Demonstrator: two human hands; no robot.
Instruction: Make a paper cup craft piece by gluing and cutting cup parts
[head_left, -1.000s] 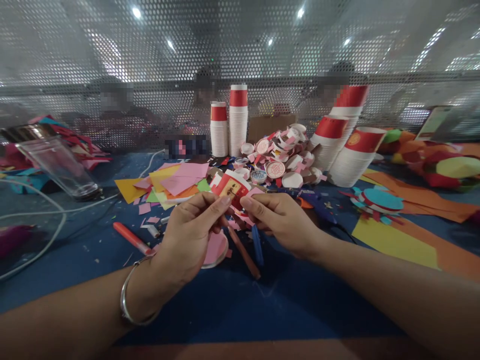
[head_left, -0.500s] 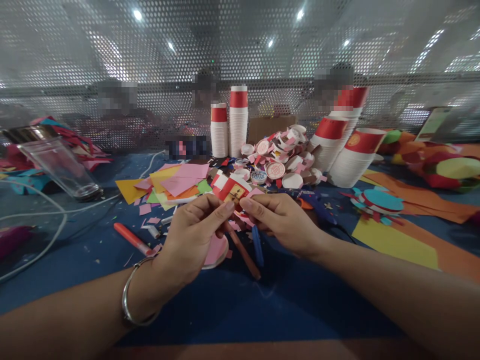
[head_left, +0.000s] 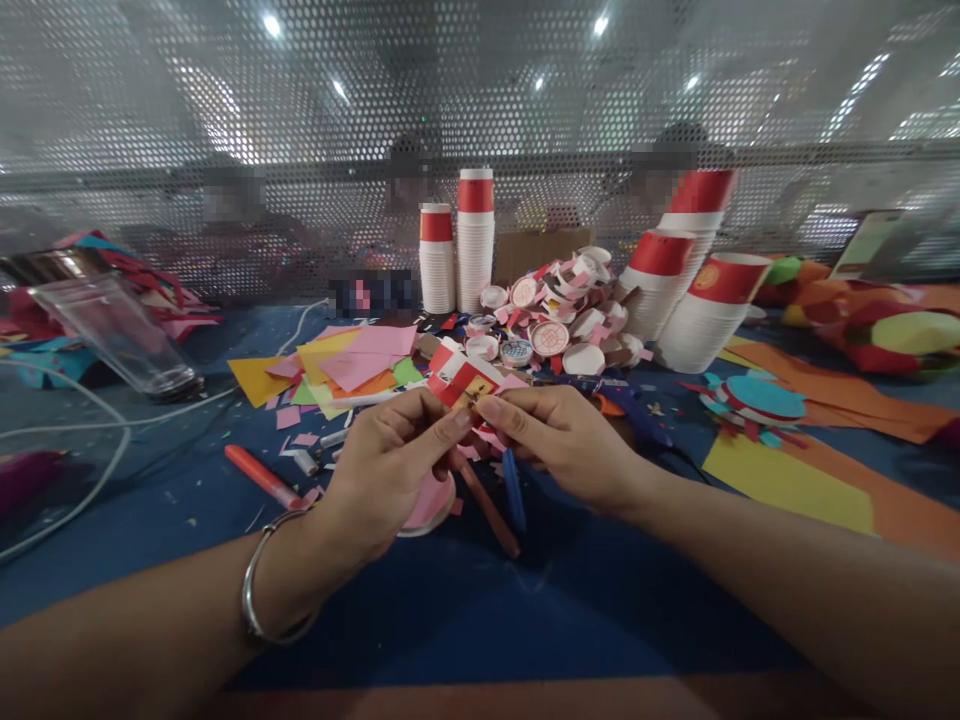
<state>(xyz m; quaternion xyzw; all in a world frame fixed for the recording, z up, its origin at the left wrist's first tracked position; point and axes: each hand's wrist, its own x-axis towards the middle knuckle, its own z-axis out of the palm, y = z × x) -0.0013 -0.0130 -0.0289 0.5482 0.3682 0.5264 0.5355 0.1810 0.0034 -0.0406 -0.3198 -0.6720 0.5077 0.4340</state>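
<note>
Above the middle of the table, my left hand (head_left: 397, 460) and my right hand (head_left: 559, 440) meet with thumbs and fingertips pinched. Between them is a small red and white paper cup piece (head_left: 466, 376) with a gold patch. The left fingers grip its lower edge; the right fingers pinch its right side, where a bit of pink paper (head_left: 513, 382) sticks out. My fingertips cover part of the piece. Beneath the hands lie a brown pen (head_left: 487, 505), a blue pen (head_left: 514, 490) and a round disc with pink paper (head_left: 429, 503), partly hidden by my left hand.
Beyond the hands, cut cup bottoms (head_left: 551, 338) form a heap beside stacked paper cups (head_left: 476, 245). Coloured paper (head_left: 367, 358) and a red marker (head_left: 262, 475) lie left, near a clear tumbler (head_left: 124, 330) and white cable (head_left: 127, 440). A turquoise paper craft (head_left: 761, 398) sits right.
Both hands keep their pinch on the cup piece, which has shifted and tilted very slightly. Otherwise the view has moved only a little.
</note>
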